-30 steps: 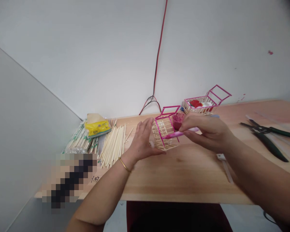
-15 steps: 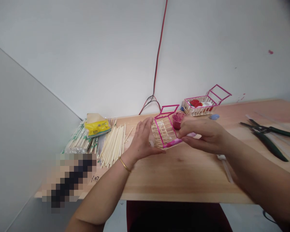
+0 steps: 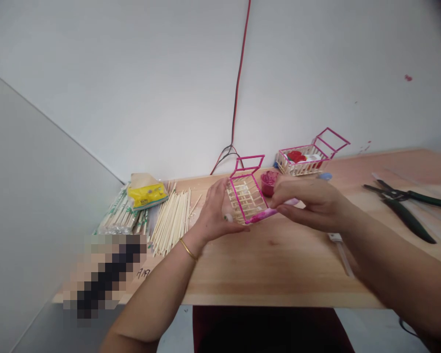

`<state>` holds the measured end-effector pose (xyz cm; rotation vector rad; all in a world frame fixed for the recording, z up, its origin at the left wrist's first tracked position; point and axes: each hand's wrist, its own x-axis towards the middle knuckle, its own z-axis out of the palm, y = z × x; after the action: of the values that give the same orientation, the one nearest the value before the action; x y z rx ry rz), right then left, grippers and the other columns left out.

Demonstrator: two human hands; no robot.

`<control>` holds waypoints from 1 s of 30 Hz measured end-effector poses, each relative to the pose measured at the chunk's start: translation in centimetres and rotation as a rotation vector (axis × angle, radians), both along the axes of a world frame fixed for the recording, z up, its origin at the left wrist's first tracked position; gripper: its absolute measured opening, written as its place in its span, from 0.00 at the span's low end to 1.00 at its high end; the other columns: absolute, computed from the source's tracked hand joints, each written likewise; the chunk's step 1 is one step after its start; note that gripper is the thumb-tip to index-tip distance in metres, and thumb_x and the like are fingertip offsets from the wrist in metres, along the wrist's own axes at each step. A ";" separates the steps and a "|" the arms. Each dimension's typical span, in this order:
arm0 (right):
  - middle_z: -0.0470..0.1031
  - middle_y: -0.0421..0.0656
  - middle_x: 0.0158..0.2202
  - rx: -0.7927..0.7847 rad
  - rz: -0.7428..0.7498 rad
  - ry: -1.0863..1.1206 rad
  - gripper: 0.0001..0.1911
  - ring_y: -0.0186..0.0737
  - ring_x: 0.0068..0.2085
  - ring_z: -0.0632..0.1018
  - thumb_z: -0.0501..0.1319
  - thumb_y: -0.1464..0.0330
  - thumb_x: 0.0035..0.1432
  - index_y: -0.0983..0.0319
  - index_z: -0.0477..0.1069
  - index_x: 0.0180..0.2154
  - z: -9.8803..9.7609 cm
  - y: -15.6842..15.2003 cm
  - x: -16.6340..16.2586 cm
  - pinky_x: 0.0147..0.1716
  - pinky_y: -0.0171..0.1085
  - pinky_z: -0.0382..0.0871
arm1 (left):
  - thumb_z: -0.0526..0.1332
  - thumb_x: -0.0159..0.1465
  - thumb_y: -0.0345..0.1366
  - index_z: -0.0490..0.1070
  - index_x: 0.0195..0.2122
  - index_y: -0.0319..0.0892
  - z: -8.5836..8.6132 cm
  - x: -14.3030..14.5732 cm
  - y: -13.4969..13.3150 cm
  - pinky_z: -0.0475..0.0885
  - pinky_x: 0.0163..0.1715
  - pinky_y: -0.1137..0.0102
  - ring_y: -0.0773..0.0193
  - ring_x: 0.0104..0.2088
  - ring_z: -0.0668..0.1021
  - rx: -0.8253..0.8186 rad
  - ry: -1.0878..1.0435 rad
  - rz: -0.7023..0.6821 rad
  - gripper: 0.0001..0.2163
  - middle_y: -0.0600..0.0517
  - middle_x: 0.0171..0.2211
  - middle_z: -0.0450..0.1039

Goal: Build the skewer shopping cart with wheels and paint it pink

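My left hand (image 3: 215,213) is closed around the left side of a miniature shopping cart (image 3: 246,198) made of pale wooden sticks, with a pink-painted rim and handle frame. The cart is tilted, its open top facing me. In my right hand (image 3: 305,203), a pink-smeared paintbrush (image 3: 262,214) is pinched between thumb and fingers. Its tip lies along the near edge of the cart's rim. Just behind the right fingers stands a clear cup of pink paint (image 3: 269,182), partly covered by that hand.
A second stick cart (image 3: 303,162) holding red-and-white items stands by the wall. Loose sticks (image 3: 171,220), wrapped chopsticks (image 3: 115,213) and a yellow packet (image 3: 147,192) lie left. Green-handled pruning shears (image 3: 404,203) lie right; a white-headed tool (image 3: 341,255) is under my right forearm.
The cart has shifted slightly left and tipped a little, with both hands keeping their hold. The brush tip has slid left along the near rim toward its corner.
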<state>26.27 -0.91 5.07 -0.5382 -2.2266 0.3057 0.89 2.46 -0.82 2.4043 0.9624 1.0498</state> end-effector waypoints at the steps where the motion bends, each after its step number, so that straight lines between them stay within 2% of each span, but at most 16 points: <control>1: 0.75 0.40 0.30 0.001 -0.002 0.014 0.04 0.34 0.32 0.75 0.59 0.73 0.61 0.59 0.71 0.37 0.1 0.0 0.0 0.32 0.36 0.67 | 0.76 0.41 0.49 0.42 0.68 0.47 0.0 0.0 0.0 0.58 0.64 0.50 0.45 0.65 0.59 -0.017 -0.010 -0.002 0.58 0.41 0.65 0.53; 17: 0.76 0.40 0.29 -0.003 -0.009 0.055 0.04 0.35 0.31 0.75 0.58 0.71 0.62 0.59 0.72 0.37 0.4 0.0 0.0 0.33 0.37 0.68 | 0.76 0.39 0.50 0.46 0.67 0.49 0.3 0.1 0.0 0.58 0.64 0.48 0.45 0.64 0.61 -0.093 -0.094 -0.054 0.57 0.42 0.63 0.55; 20: 0.75 0.40 0.29 0.009 -0.013 0.073 0.04 0.35 0.32 0.75 0.59 0.71 0.62 0.59 0.72 0.36 0.4 0.1 0.1 0.34 0.37 0.68 | 0.76 0.39 0.51 0.44 0.68 0.48 0.1 0.0 0.1 0.57 0.64 0.48 0.45 0.65 0.59 -0.106 -0.109 -0.079 0.58 0.41 0.64 0.53; 25: 0.75 0.40 0.29 -0.024 -0.005 0.094 0.04 0.35 0.31 0.75 0.59 0.71 0.62 0.59 0.72 0.37 0.2 0.2 0.2 0.31 0.35 0.68 | 0.76 0.39 0.51 0.42 0.68 0.48 -0.3 -0.2 0.3 0.55 0.66 0.47 0.44 0.67 0.56 -0.140 -0.121 -0.117 0.60 0.40 0.65 0.49; 30: 0.75 0.40 0.29 -0.022 -0.026 0.131 0.04 0.35 0.32 0.75 0.59 0.70 0.63 0.59 0.72 0.37 0.0 0.3 0.2 0.34 0.37 0.69 | 0.76 0.39 0.50 0.41 0.69 0.50 -0.4 -0.1 0.3 0.53 0.66 0.47 0.43 0.67 0.55 -0.171 -0.133 -0.156 0.60 0.41 0.66 0.48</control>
<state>26.46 -0.56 5.11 -0.5426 -2.0904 0.3424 0.76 2.74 -1.26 2.2005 0.7734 1.0132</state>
